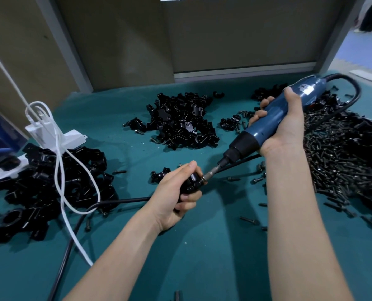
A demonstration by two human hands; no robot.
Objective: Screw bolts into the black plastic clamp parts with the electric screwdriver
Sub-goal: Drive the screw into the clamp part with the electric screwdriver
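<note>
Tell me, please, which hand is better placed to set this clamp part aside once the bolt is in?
Left, probably: the left hand grips the clamp part, and a pile of parts lies on its side; the right hand holds the electric screwdriver.

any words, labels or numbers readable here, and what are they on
No text here can be read.
White label on the electric screwdriver held by the right hand: a dark mark, too blurred to read.
Black plastic clamp part gripped by the left hand: no print shows.
</note>
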